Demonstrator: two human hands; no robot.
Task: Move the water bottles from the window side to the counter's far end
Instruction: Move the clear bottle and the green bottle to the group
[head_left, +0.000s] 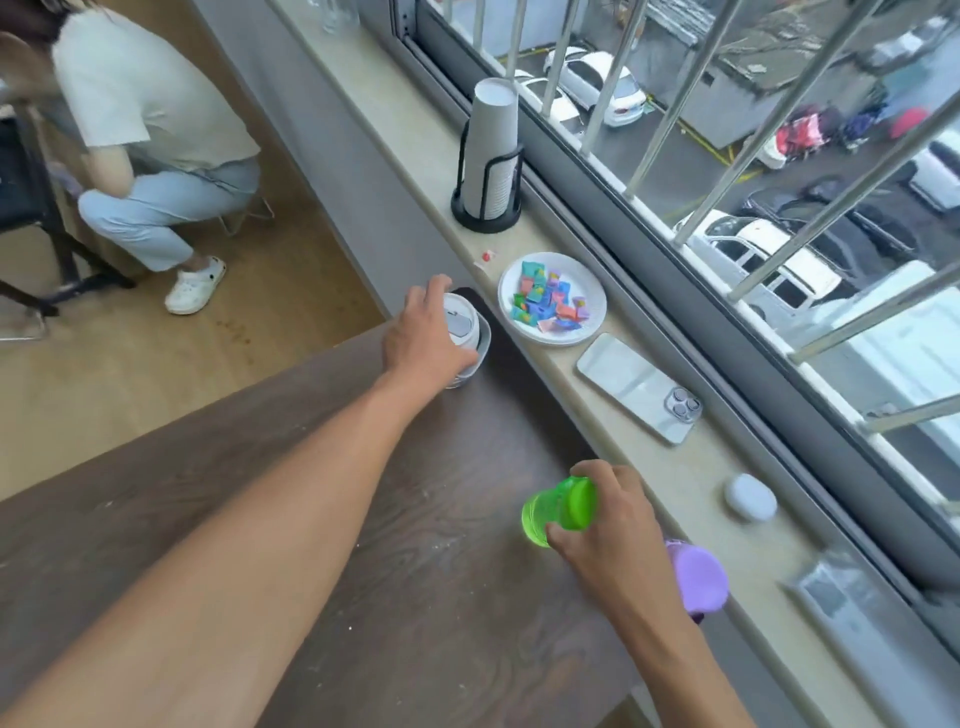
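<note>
Dark worktop (260, 467) by window: both hands moving bottles.
Left hand (421, 338) fingers wrapping white bottle (465, 332) at far end; right hand (613, 525) fingers gripping green bottle (556, 512); purple bottle (698, 577) waiting behind them. Next: probably carry green forward.

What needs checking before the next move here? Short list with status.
1. Left hand on white bottle: wrapped around it at the counter's far end. Ok.
2. White bottle set down: base hidden by the hand. Cannot tell.
3. Right hand on green bottle: fingers closed around its lid end. Ok.
4. Green bottle upright: it looks tilted in the grip. Not ok.
5. Purple bottle moved: it sits near the window side, behind the right wrist. Not ok.
6. Path along the counter to the far end: bare wood between the bottles. Ok.
</note>
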